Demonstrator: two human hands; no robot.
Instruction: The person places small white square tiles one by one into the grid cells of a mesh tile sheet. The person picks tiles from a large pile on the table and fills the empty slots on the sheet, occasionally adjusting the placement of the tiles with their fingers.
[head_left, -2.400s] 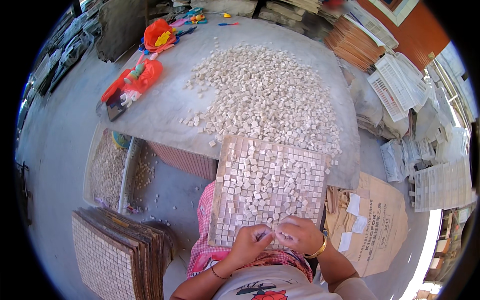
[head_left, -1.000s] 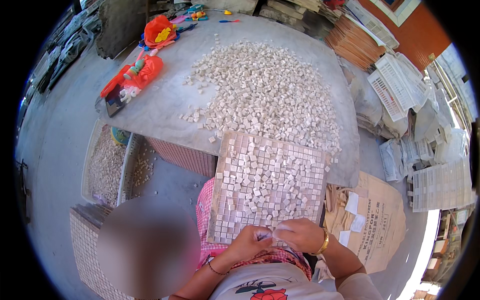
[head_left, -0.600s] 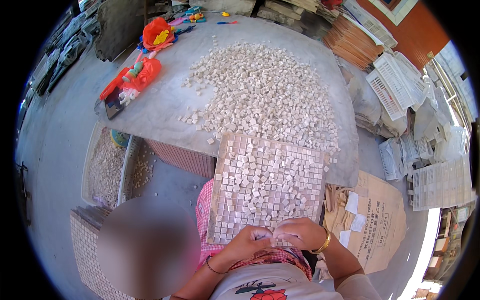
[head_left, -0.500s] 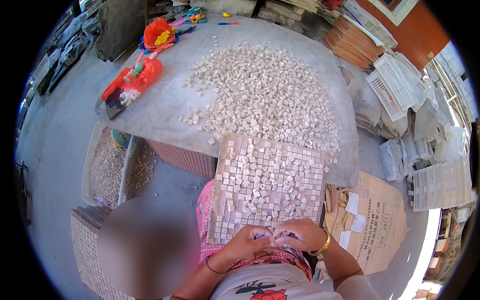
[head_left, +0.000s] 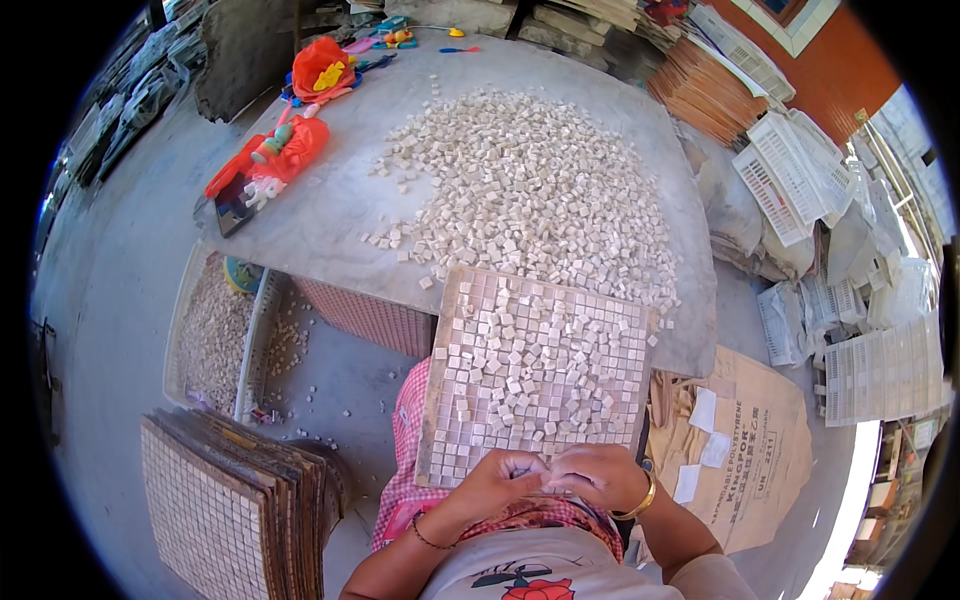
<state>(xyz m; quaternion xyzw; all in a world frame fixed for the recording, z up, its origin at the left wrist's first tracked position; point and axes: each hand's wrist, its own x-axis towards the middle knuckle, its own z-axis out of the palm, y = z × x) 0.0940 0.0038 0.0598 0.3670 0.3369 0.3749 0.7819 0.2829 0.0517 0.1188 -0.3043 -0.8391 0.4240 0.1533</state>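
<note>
A gridded tray (head_left: 440,440) rests on my lap, its far end against the table. Small pale stone cubes (head_left: 515,370) sit in many of its squares, and others lie loose and tilted on top. Over the tray's near edge, my left hand (head_left: 503,474) and my right hand (head_left: 605,476) meet at the fingertips. Both hands are closed in a pinch. Whatever is between the fingers is too small and covered to make out.
Beyond the tray, a big heap of stone cubes (head_left: 540,185) spreads over the grey table (head_left: 330,225). A phone (head_left: 234,206) and red bags (head_left: 300,148) lie at its left. White crates (head_left: 255,350) stand lower left, above stacked gridded boards (head_left: 205,510). A brown sack (head_left: 755,450) lies right.
My right hand has turned slightly, its fingers curling more over the left fingertips. The blurred round shape at lower left is gone, exposing the stacked boards. The cubes look unchanged.
</note>
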